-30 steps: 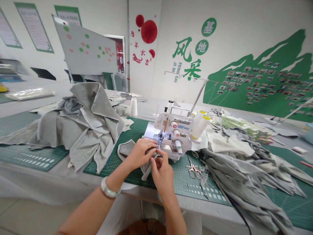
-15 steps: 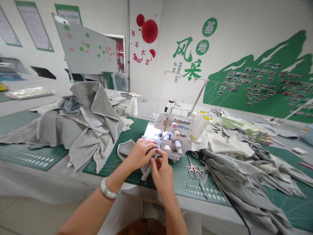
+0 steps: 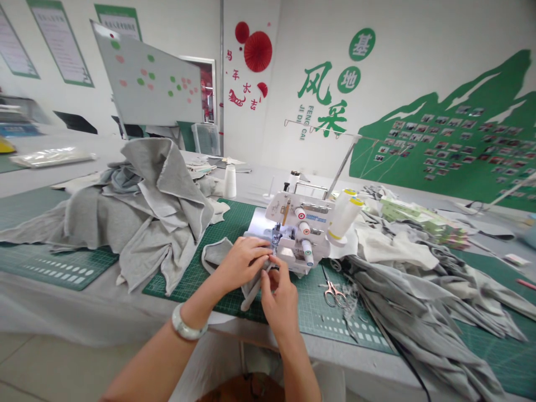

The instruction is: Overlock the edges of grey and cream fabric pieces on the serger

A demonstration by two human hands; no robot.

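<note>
A white serger [image 3: 299,223] with its lamp lit stands in front of me on a green cutting mat [image 3: 234,218]. At its needle area, a piece of grey fabric [image 3: 216,254] lies under my hands, one end hanging toward the table's front edge. My left hand [image 3: 247,258], with a pale bangle on its wrist, presses on the fabric beside the presser foot, fingers together. My right hand [image 3: 278,285] pinches the fabric's edge just in front of the machine, thumb against forefinger. Both hands nearly touch, and they hide part of the fabric.
Grey fabric pieces [image 3: 138,195] are heaped on the left, and more grey and white cloth [image 3: 419,290] on the right. Scissors [image 3: 334,293] lie by thread scraps right of the machine. Thread cones [image 3: 345,215] stand behind it, and another white cone [image 3: 230,181] at its left.
The view has shifted very slightly. Both hands stay on the grey fabric at the needle area, with hardly any visible movement.
</note>
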